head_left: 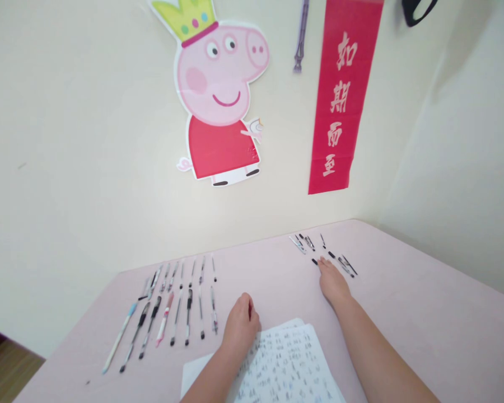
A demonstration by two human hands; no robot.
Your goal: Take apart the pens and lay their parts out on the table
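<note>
My left hand [242, 320] rests on the table at the top left edge of the written sheets [286, 358]. Its fingers are curled in, and nothing shows in them. Farther off, my right hand [332, 280] lies low over the table with its fingers stretched forward. Beside its fingertips is a small black pen part [315, 261]; whether the fingers touch it, I cannot tell. Around that hand lie loose pens and pen parts, among them a clear pen [346, 267], a black cap [331, 254], a thin refill [322, 240] and a white pen [297, 244].
Two rows of pens lie on the left, including a blue and white pen [120, 337], a pink pen [165, 319] and a black-gripped pen [189, 317]. The pink table [420, 313] meets a wall with a pig cutout [218, 84] and a red banner [344, 101].
</note>
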